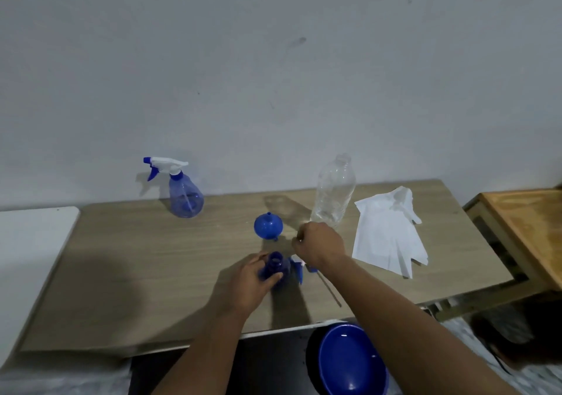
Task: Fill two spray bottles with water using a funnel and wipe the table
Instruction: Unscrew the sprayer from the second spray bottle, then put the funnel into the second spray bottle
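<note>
My left hand (243, 285) grips an open blue spray bottle (275, 268) standing at the table's front middle, its neck uncapped. Its white-and-blue spray head (299, 268) lies on the table just right of it, with the tube pointing towards the front edge. My right hand (319, 245) hovers over the spray head with the fingers curled and its back to the camera; whether it holds anything is hidden. A blue funnel (268, 226) lies on the table just behind. A second blue spray bottle (184, 190), with its head on, stands at the back left.
A clear plastic bottle (334, 194) without a cap stands behind my right hand. A white cloth (389, 236) lies at the right of the wooden table (137, 267). A blue bowl (349, 361) sits below the front edge. Another wooden surface (529, 230) adjoins on the right.
</note>
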A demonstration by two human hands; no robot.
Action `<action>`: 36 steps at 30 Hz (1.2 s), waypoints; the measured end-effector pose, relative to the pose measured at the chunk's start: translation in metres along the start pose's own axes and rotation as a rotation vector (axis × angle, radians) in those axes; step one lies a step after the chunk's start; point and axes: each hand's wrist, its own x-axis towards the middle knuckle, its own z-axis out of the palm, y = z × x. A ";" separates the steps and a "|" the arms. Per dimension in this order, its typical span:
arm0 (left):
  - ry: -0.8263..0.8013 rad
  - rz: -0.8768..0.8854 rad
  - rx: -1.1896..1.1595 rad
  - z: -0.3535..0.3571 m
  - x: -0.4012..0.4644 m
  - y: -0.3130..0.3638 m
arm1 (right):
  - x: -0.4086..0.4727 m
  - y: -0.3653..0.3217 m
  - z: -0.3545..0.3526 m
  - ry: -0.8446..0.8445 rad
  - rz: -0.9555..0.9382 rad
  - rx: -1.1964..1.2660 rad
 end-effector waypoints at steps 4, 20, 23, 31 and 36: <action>-0.018 -0.020 0.008 0.004 0.004 -0.007 | 0.053 -0.043 -0.013 -0.037 -0.074 0.017; -0.100 -0.050 0.048 0.007 0.015 -0.012 | 0.136 -0.076 0.041 -0.310 -0.198 -0.391; -0.125 -0.054 0.077 0.001 0.014 -0.006 | 0.134 -0.073 0.027 -0.300 -0.190 -0.341; -0.082 -0.119 0.140 -0.008 0.001 0.021 | 0.094 -0.069 -0.042 -0.065 -0.175 0.256; -0.077 -0.126 0.242 -0.017 -0.014 0.039 | 0.045 -0.063 -0.056 -0.021 -0.146 0.815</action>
